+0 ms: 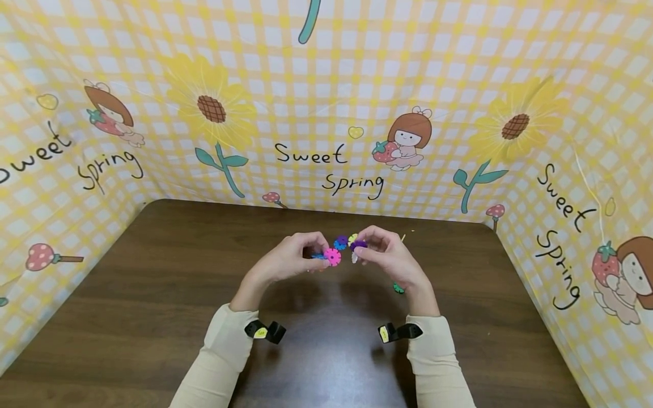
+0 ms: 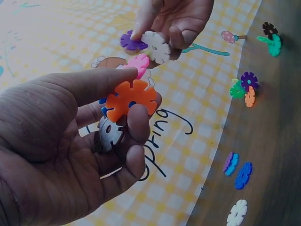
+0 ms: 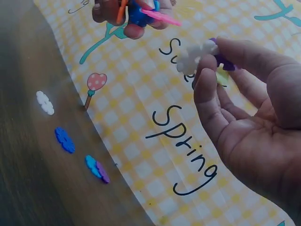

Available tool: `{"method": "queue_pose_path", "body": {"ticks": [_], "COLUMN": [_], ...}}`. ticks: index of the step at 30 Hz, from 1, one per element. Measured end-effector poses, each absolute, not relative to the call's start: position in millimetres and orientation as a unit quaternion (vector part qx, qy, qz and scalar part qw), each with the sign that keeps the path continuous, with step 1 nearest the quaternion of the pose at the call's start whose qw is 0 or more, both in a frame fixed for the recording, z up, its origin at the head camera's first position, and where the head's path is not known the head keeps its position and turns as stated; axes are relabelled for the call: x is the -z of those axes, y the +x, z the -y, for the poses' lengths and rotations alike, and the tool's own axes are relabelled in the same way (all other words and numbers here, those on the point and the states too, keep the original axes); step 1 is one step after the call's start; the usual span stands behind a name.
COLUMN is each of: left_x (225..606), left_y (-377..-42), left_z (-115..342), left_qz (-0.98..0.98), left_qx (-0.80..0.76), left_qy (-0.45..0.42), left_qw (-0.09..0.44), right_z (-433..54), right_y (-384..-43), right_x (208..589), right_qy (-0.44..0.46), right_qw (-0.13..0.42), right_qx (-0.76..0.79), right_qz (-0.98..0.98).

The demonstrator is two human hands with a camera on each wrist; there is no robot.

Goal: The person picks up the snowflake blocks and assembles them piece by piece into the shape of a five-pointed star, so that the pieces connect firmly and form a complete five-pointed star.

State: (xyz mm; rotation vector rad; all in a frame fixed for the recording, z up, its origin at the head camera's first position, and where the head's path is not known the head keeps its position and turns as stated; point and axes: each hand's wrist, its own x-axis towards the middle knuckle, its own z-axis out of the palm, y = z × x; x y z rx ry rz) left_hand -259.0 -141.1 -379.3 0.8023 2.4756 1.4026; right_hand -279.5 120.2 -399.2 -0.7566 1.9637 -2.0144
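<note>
In the head view my left hand (image 1: 291, 256) and right hand (image 1: 388, 255) face each other above the table, a short gap apart. Between thumb and fingers the left hand pinches a cluster of notched plastic snowflake discs: an orange disc (image 2: 121, 98), a pink disc (image 1: 333, 257) and blue parts partly hidden by fingers. A greyish disc (image 2: 109, 137) sits against its curled fingers. Thumb and fingers of the right hand grip a second cluster, with a white disc (image 3: 189, 58), a purple disc (image 2: 131, 42) and a yellow disc (image 3: 222, 77) behind. How the discs join is partly hidden.
Loose on the brown table (image 1: 153, 283) lie a white disc (image 3: 45, 102), a blue disc (image 3: 65, 140) and a cyan-and-purple pair (image 3: 96, 168). A purple, green and orange cluster (image 2: 249, 82) and a black-and-green group (image 2: 273, 45) lie farther along. Checked cloth (image 1: 326, 85) walls surround the table.
</note>
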Motion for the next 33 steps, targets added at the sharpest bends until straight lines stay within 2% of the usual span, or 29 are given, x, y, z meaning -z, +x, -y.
{"method": "queue_pose_path", "body": {"ticks": [6,11,18,25,33], "left_x": [378,375,370,370,367], "left_y": [-258,-257,-254,-254,-252], "left_z": [140,140,141,141,140], "left_qz": [-0.83,-0.833,-0.831,-0.839,-0.84], "left_qx": [-0.483,-0.488,-0.5,-0.491,-0.493], "left_qy": [0.267,0.253,0.239,0.234,0.227], "left_qw": [0.08,0.06,0.034,0.009,0.009], "right_z": [-116,-114,-114,-117,-123], "right_y": [-274,-270,-265,-265,-268], "right_x": [394,389,386,385,384], "right_qy": [-0.293,-0.302,-0.312,-0.323,-0.327], "right_qw": [0.066,0.066,0.11,0.08,0.06], "right_qx": [0.621,0.607,0.641,0.623,0.606], "right_qz": [-0.724,-0.733,-0.693,-0.708,-0.723]}}
